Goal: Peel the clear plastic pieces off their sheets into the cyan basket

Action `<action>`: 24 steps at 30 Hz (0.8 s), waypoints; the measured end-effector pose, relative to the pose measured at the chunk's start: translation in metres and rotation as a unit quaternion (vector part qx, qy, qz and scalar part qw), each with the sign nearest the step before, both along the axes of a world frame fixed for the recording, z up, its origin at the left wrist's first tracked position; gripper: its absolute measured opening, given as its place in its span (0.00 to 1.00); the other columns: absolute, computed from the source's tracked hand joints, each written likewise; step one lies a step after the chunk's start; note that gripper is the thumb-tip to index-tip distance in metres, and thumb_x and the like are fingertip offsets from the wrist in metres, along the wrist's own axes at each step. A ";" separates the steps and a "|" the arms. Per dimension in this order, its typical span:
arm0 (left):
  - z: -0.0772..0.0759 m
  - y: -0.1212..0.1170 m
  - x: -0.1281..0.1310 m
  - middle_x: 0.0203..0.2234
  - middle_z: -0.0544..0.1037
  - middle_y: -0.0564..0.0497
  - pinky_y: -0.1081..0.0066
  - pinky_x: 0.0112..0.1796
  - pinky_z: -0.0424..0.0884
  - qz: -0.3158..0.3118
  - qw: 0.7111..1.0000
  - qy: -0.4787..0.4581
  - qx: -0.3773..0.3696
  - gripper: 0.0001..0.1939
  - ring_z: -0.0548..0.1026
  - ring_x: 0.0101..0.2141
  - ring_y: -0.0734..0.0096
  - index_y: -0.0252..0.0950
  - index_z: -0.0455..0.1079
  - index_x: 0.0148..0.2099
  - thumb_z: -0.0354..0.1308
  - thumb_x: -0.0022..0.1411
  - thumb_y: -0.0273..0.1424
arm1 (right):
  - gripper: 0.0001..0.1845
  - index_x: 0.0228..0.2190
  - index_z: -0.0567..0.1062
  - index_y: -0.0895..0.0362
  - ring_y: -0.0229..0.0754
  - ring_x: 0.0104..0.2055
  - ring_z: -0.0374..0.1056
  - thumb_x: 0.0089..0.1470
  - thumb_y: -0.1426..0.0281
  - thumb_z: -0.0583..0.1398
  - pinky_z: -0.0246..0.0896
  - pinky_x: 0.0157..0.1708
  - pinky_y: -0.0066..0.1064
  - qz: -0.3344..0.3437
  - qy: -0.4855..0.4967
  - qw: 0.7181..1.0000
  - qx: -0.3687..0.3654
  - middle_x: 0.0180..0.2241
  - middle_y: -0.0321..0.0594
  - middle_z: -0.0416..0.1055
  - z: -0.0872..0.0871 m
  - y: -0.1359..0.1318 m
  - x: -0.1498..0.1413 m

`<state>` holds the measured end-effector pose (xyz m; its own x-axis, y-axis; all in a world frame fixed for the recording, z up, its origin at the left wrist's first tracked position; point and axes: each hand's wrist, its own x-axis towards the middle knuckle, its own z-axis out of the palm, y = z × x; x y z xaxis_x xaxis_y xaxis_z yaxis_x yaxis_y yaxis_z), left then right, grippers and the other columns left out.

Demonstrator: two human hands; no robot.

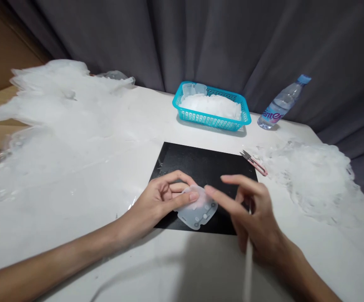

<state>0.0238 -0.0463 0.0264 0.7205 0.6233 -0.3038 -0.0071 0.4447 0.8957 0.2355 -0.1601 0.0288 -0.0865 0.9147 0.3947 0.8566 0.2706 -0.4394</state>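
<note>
In the head view, the left hand [153,203] pinches a translucent moulded piece [189,216] above the black mat's [197,161] near edge; it lies left of the right hand [259,212], partly curled, its grip on the pale rod [248,268] unclear.

Pale rod [248,268] blurred (lower end cut off), forearms [75,256] cropped, cardboard [7,48] cropped at left

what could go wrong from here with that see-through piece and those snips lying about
The snips lie with bare blades over the edge of the black mat, so the right hand might get nicked. The translucent piece, pinched by the left hand at one side, could slip.
</note>
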 end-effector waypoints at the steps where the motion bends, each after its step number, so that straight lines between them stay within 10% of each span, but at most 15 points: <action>1: 0.000 0.001 0.000 0.36 0.85 0.46 0.73 0.35 0.76 0.002 1.000 -0.004 -0.002 0.14 0.83 0.33 0.66 0.35 0.72 0.43 0.70 0.63 0.37 | 0.32 0.61 0.72 0.37 0.43 0.43 0.69 0.63 0.80 0.56 0.70 0.44 0.38 0.029 -0.046 0.998 0.010 0.60 0.38 0.69 0.000 0.000 0.000; 4: 0.001 0.004 -0.001 0.36 0.86 0.46 0.74 0.35 0.75 0.017 1.000 0.003 0.002 0.15 0.82 0.32 0.68 0.35 0.71 0.43 0.71 0.63 0.38 | 0.32 0.60 0.73 0.43 0.45 0.41 0.65 0.62 0.83 0.55 0.68 0.42 0.38 0.057 -0.154 0.984 0.067 0.53 0.39 0.76 -0.001 0.007 0.011; 10: -0.002 0.010 -0.005 0.33 0.85 0.47 0.74 0.34 0.74 0.022 0.999 0.042 0.009 0.16 0.82 0.31 0.68 0.36 0.71 0.44 0.69 0.64 0.41 | 0.19 0.56 0.75 0.55 0.56 0.46 0.62 0.67 0.74 0.54 0.66 0.48 0.52 -0.091 -0.167 0.982 0.016 0.45 0.48 0.77 -0.012 0.021 0.050; 18: 0.000 0.006 -0.003 0.36 0.82 0.50 0.67 0.42 0.79 0.038 0.998 0.005 -0.050 0.14 0.85 0.39 0.62 0.38 0.68 0.43 0.67 0.66 0.40 | 0.28 0.51 0.75 0.48 0.59 0.53 0.60 0.57 0.45 0.65 0.63 0.53 0.56 -0.170 -0.015 0.985 -0.040 0.48 0.48 0.62 -0.027 0.022 0.048; 24: 0.002 0.006 -0.002 0.37 0.83 0.47 0.58 0.47 0.81 0.045 0.994 -0.025 -0.094 0.15 0.85 0.41 0.57 0.38 0.64 0.41 0.65 0.68 0.40 | 0.28 0.53 0.69 0.50 0.57 0.55 0.59 0.60 0.46 0.62 0.62 0.55 0.55 -0.187 0.073 0.976 -0.083 0.49 0.46 0.59 -0.039 0.023 0.049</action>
<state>0.0217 -0.0406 0.0286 0.6807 0.6220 -0.3871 -0.0966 0.6000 0.7941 0.2846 -0.1369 -0.0099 0.3128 0.9235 0.2218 0.8064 -0.1349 -0.5758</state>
